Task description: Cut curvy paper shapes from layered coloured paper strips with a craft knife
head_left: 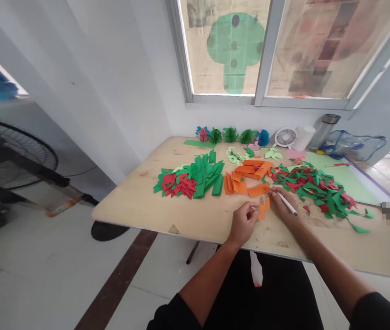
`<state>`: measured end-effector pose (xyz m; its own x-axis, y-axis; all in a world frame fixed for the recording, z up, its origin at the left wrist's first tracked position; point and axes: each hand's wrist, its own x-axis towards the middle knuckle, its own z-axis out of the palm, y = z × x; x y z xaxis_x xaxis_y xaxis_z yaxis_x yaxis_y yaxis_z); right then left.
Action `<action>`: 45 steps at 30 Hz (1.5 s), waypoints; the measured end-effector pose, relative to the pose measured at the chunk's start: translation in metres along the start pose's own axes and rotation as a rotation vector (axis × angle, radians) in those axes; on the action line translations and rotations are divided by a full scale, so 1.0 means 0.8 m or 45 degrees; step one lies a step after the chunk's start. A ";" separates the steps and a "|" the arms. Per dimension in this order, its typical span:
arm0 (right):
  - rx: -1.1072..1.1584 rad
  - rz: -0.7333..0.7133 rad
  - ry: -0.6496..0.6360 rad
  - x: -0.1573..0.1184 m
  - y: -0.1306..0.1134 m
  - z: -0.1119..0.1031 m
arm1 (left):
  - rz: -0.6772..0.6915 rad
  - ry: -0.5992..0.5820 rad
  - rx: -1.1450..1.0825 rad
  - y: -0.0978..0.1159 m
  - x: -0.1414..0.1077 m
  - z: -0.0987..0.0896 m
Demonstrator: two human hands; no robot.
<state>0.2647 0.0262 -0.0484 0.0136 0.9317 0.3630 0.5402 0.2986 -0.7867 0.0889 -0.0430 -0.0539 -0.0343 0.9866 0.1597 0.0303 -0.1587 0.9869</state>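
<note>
My left hand (pixel 244 223) is closed, its thumb and curled fingers pinching the left edge of a small orange paper piece (pixel 263 212) near the table's front. A small pale bit shows by those fingertips, too small to name. My right hand (pixel 284 208) grips a white pen (pixel 287 203), its tip end by the orange paper and hidden among the fingers. Just beyond both hands lie folded orange paper strips (pixel 250 172). To the right of my right hand spreads a heap of green and red paper scraps (pixel 319 185).
Left on the wooden table (pixel 129 197) are stacked green paper pieces (pixel 203 176) and red paper cutouts (pixel 177 184). Along the wall stand paper pom-poms (pixel 230 134), a small white fan (pixel 286 137) and a bottle (pixel 325 130). A large black fan (pixel 12 151) stands at left.
</note>
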 end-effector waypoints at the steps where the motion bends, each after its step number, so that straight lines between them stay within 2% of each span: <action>1: 0.001 -0.006 0.011 0.000 0.001 0.000 | 0.006 -0.004 0.005 -0.001 0.000 0.000; 16: 0.016 -0.188 0.050 -0.005 0.000 -0.001 | 0.056 0.002 0.057 -0.001 0.000 0.001; 27: 0.041 -0.198 0.026 0.000 0.020 0.006 | 0.057 0.048 0.101 0.017 -0.001 0.001; 45: 0.059 -0.201 -0.019 0.003 0.027 0.008 | 0.079 0.050 0.152 0.011 0.001 0.002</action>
<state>0.2706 0.0360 -0.0675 -0.0813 0.8752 0.4769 0.4954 0.4507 -0.7426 0.0908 -0.0438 -0.0452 -0.0680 0.9723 0.2236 0.1525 -0.2113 0.9654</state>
